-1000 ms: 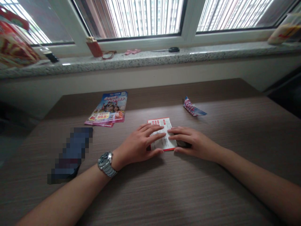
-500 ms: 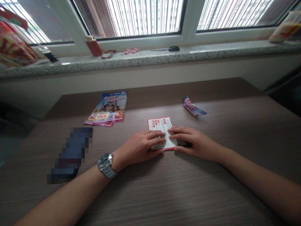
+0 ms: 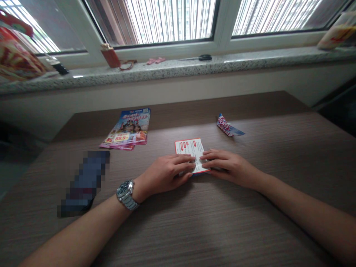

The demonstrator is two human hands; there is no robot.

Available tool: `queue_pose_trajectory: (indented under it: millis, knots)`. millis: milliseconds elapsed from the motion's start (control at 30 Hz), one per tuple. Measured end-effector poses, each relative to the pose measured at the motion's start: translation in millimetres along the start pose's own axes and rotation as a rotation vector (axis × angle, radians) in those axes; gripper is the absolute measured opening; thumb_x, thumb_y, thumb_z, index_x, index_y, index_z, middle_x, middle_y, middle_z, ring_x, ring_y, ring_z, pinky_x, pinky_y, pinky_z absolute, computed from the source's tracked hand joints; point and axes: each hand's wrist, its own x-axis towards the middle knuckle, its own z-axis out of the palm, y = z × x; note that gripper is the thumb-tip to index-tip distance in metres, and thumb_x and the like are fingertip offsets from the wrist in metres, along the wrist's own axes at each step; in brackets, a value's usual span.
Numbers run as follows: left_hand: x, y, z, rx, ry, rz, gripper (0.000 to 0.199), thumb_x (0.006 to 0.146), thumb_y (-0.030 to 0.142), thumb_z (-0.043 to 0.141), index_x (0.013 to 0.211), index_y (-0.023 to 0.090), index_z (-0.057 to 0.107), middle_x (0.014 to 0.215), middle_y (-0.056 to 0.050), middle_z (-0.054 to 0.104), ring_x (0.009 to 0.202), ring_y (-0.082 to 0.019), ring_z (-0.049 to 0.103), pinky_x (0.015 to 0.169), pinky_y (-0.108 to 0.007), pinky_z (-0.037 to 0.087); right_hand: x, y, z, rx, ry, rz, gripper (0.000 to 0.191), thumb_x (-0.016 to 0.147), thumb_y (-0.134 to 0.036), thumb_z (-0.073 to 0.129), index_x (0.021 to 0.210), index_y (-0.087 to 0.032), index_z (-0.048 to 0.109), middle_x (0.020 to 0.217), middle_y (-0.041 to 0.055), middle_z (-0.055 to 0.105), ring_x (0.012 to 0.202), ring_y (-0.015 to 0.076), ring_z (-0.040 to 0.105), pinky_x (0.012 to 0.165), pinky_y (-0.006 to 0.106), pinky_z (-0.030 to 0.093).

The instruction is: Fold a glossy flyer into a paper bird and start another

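A folded paper flyer (image 3: 190,145), white with red print and a red border, lies on the table in front of me. Its near edge is raised slightly, with a blue strip showing beneath it. My left hand (image 3: 171,170), with a metal watch (image 3: 127,193) on the wrist, has its fingers on the flyer's left part and its thumb at the near edge. From the other side, my right hand (image 3: 228,167) holds the right edge, fingers on top and the thumb partly hidden at the near corner.
A folded blue-and-red paper piece (image 3: 226,126) stands beyond my right hand. Several printed flyers (image 3: 130,128) are stacked at the back left, with a blurred-out dark object (image 3: 85,183) nearer me. Scissors (image 3: 204,58) and a red bottle-like item (image 3: 110,55) are on the stone windowsill (image 3: 178,66).
The flyer's near edge has come up a little from the table. Both thumbs have moved in at that edge, while the fingers remain on top.
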Motion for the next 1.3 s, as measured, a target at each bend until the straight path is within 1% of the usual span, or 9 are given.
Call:
queue_pose_trajectory:
  millis: [200,267,400,500,733,933,1033,1167,1300]
  knots:
    - [-0.5,-2.4,-0.2,-0.014,0.012,0.045,0.041,0.098,0.044,0.063,0.133,0.023,0.062,0.146,-0.010,0.059,0.128,-0.026,0.061,0.108,-0.043,0.052,-0.3,0.4,0.8,0.059,0.061,0.016,0.021,0.098,-0.020,0.063,0.116,-0.026,0.074,0.119,0.0047,0.077,0.121,0.0228,0.068,0.114,0.045,0.049]
    - [-0.4,-4.1,0.7,-0.006,0.032,0.064,0.044,0.096,0.042,0.066,0.134,0.022,0.061,0.145,-0.011,0.059,0.129,-0.027,0.061,0.108,-0.044,0.052,-0.2,0.4,0.1,0.089,0.084,0.029,0.022,0.098,-0.020,0.063,0.115,-0.025,0.075,0.116,0.0045,0.078,0.120,0.0225,0.069,0.113,0.043,0.049]
    - [0.2,-7.3,1.6,0.051,0.076,0.076,0.033,0.102,0.029,0.057,0.134,0.022,0.062,0.140,-0.010,0.063,0.126,-0.025,0.063,0.107,-0.044,0.053,-0.3,0.2,-2.3,0.133,0.097,0.071,0.023,0.099,-0.018,0.060,0.115,-0.025,0.075,0.114,0.0050,0.078,0.118,0.0223,0.070,0.110,0.040,0.052]
    - [0.1,-8.1,0.9,0.053,0.065,0.062,0.032,0.105,0.023,0.050,0.134,0.022,0.063,0.137,-0.009,0.066,0.122,-0.022,0.066,0.105,-0.040,0.055,-1.2,-0.2,-3.0,0.144,0.096,0.088,0.024,0.099,-0.018,0.060,0.116,-0.025,0.074,0.113,0.0055,0.078,0.117,0.0221,0.070,0.105,0.038,0.055]
    - [-1.7,-8.5,0.1,-0.008,0.057,0.031,0.034,0.106,0.022,0.048,0.137,0.021,0.061,0.136,-0.008,0.067,0.124,-0.021,0.066,0.107,-0.039,0.054,-0.3,-1.0,-3.3,0.124,0.116,0.112,0.021,0.096,-0.022,0.066,0.116,-0.025,0.073,0.116,0.0086,0.074,0.110,0.0227,0.071,0.098,0.038,0.057]
    - [-1.8,-6.7,-1.0,-0.056,0.099,0.021,0.029,0.105,0.021,0.050,0.131,0.021,0.063,0.130,-0.007,0.070,0.116,-0.020,0.069,0.099,-0.035,0.057,0.6,3.4,-3.4,0.002,0.113,0.141,0.025,0.092,-0.018,0.069,0.116,-0.022,0.072,0.117,0.0115,0.069,0.109,0.0239,0.066,0.094,0.039,0.056]
    - [-1.6,-4.9,-1.7,-0.066,0.107,0.030,0.028,0.105,0.021,0.050,0.130,0.020,0.063,0.127,-0.007,0.072,0.113,-0.020,0.070,0.095,-0.034,0.058,0.3,3.9,-3.2,-0.018,0.114,0.148,0.022,0.093,-0.015,0.066,0.113,-0.022,0.073,0.113,0.0110,0.068,0.106,0.0233,0.065,0.091,0.039,0.055]
    - [-1.1,-3.6,-0.7,-0.065,0.115,0.036,0.028,0.105,0.020,0.050,0.129,0.021,0.063,0.125,-0.008,0.072,0.109,-0.020,0.071,0.091,-0.033,0.058,0.5,3.3,-3.1,-0.045,0.124,0.141,0.016,0.094,-0.018,0.066,0.107,-0.024,0.075,0.103,0.0086,0.068,0.098,0.0224,0.064,0.085,0.037,0.054]
    - [0.3,-2.4,-1.4,-0.048,0.118,0.021,0.023,0.103,0.027,0.056,0.124,0.020,0.063,0.123,-0.008,0.071,0.108,-0.020,0.068,0.090,-0.032,0.055,1.1,3.5,-3.3,-0.048,0.134,0.152,0.013,0.095,-0.019,0.066,0.102,-0.023,0.076,0.098,0.0074,0.068,0.093,0.0210,0.064,0.081,0.035,0.053]
